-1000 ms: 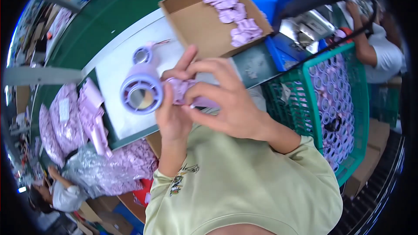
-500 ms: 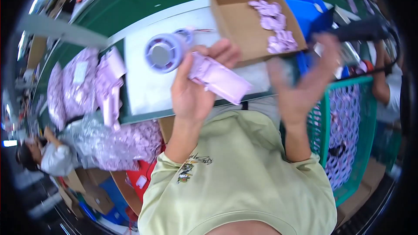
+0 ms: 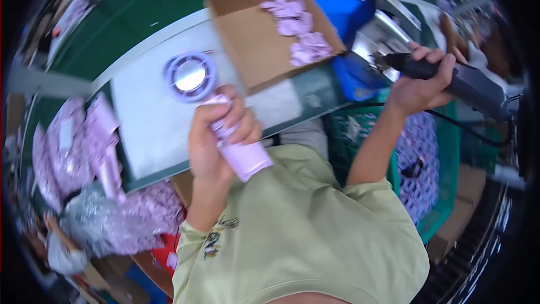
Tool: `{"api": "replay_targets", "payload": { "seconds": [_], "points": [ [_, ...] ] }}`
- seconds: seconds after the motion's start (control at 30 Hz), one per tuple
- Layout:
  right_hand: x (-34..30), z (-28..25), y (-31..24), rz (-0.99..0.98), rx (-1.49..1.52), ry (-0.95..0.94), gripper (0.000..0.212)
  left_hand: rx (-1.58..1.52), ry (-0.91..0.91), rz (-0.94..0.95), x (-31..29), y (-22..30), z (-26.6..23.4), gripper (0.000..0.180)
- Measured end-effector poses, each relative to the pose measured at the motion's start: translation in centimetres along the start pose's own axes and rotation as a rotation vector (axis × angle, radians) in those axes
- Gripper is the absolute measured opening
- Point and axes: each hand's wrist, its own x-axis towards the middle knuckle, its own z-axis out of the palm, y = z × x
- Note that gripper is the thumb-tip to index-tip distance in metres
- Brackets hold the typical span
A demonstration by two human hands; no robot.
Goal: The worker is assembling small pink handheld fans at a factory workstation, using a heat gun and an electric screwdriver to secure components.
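My left hand [image 3: 220, 135] is wrapped around the pink handle of a handheld fan [image 3: 250, 160]. Its round lavender head, with a shiny silver disc in the middle, sticks up beyond my fingers over the white work mat [image 3: 147, 118]. My right hand [image 3: 422, 87] grips a black electric screwdriver [image 3: 478, 87] from which a cord runs. The tool's tip points left, in front of a shiny metal tray [image 3: 388, 31]; whether it touches the tray I cannot tell.
A cardboard box [image 3: 247, 50] with pink parts stands beside a blue bin [image 3: 344, 73]. To the right, a green basket [image 3: 450, 191] holds lavender rings. Bagged pink parts [image 3: 70, 152] lie at left. A black cable [image 3: 472, 135] hangs by my right forearm. Other people are at both sides.
My right hand, spread before, has closed on the screwdriver at the right. My left hand has closed round the fan handle, with the fan more upright. The whole view has shifted right.
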Motion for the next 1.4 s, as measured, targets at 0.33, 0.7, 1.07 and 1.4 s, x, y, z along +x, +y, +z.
{"api": "replay_targets", "payload": {
  "seconds": [0.33,0.7,1.07,1.4],
  "points": [
    [1.0,-1.4,-0.4,0.021,-0.184,-0.004,0.017,0.177,0.188,-0.123,0.6,-3.3,0.3,0.018],
    [-0.5,-0.4,-4.3,0.293,0.005,-0.009,0.020,0.264,0.170,-0.219,1.5,-5.0,-0.2,0.023],
    [-4.9,3.8,-9.6,0.443,0.658,-0.587,0.029,0.214,0.166,-0.259,1.6,-5.8,-0.7,0.025],
    [-6.1,3.6,-8.4,0.458,0.654,-0.604,0.024,0.356,0.261,-0.266,1.0,-6.0,0.7,0.028]
  ]
}}
